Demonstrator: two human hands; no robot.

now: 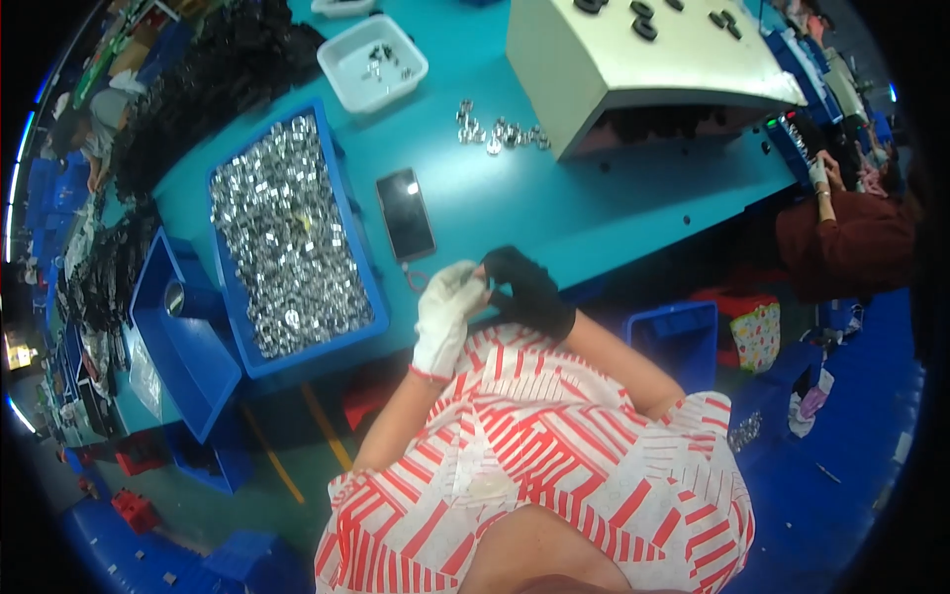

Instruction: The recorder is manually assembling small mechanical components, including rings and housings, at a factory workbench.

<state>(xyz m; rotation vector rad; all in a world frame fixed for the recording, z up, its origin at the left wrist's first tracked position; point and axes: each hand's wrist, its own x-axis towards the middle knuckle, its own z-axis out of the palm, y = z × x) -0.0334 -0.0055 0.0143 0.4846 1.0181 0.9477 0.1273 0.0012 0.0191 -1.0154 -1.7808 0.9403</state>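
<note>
My left hand point(445, 309), in a white glove, and my right hand point(526, 294), in a black glove, meet at the table's near edge. The fingertips of both are pinched together on something small, mostly hidden by the fingers. Just beyond them a dark-screened phone point(406, 213) lies on the teal table point(475, 213), with a pinkish loop by its near end. To the left stands a blue bin point(349, 213) heaped with small shiny metal parts point(287, 243). More loose metal pieces point(500, 137) lie farther back on the tabletop.
A white tray point(384, 97) with a few small parts sits at the back. Beside it rises a cream box point(559, 84) with black rings on top. Black pieces point(218, 89) pile up far left, near a tilted blue bin point(193, 366). A co-worker point(841, 238) sits at right.
</note>
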